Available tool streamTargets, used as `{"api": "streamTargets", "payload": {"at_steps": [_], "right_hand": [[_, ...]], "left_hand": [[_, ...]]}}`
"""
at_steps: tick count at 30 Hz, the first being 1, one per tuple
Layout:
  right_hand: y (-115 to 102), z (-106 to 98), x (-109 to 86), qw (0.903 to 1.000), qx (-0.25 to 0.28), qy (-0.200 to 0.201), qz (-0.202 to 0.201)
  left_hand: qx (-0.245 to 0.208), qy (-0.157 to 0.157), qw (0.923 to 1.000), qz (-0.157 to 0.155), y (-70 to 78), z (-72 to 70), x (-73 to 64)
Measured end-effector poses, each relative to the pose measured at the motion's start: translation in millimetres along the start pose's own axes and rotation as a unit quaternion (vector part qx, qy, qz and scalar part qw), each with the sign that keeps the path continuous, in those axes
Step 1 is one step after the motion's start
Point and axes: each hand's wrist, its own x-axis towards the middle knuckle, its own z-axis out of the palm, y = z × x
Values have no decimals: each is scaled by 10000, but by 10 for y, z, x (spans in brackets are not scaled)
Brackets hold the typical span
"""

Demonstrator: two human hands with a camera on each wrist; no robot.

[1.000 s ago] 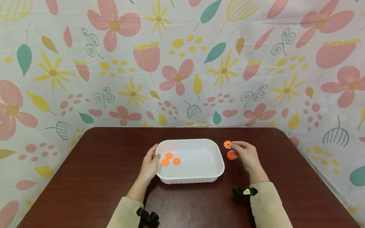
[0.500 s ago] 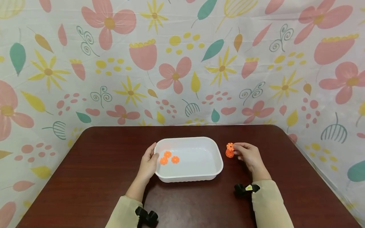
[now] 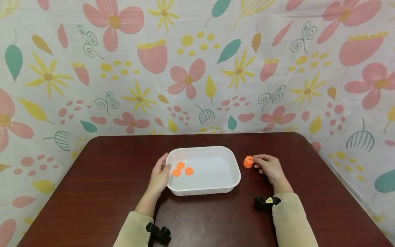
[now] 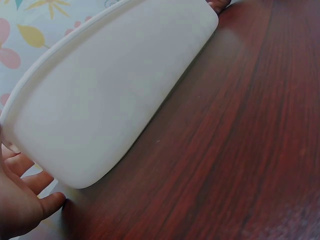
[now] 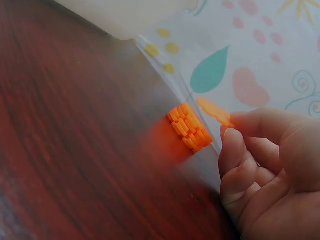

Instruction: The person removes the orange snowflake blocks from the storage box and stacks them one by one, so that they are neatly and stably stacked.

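The white plastic tray (image 3: 203, 190) stands on the table. My left hand (image 3: 159, 175) grips its left end, thumb at the rim and fingers along the outer wall; in the left wrist view that hand (image 4: 22, 200) shows at the tray's lower corner. Inside the tray lie several orange notched discs, such as one disc (image 3: 189, 171) near the left end. To the tray's right, my right hand (image 3: 269, 168) pinches a single orange notched disc (image 5: 212, 111) between thumb and index finger. Just below it stands a short stack of the same discs (image 5: 191, 127), with a small gap between.
The dark brown table (image 3: 102, 192) extends around the tray and in front of it. A floral cloth (image 3: 185, 51) hangs behind the table's far edge. Each wrist carries a black camera mount, such as the right mount (image 3: 266, 202).
My right hand has brought the disc from behind the stack to directly over it. The left hand keeps its grip on the tray. The head view has shifted slightly.
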Motion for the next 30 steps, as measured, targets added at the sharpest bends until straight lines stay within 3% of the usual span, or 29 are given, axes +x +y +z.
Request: {"api": "streamTargets", "payload": {"at_steps": [15,30], "right_hand": [[29,12,34,9983,-560,101,-87],[49,23,45,9980,-608,190,-10]], "left_hand": [[-60,-49,10000,31,-8,-1,9],[-121,-55,9999,62,-6,-1,0]]}}
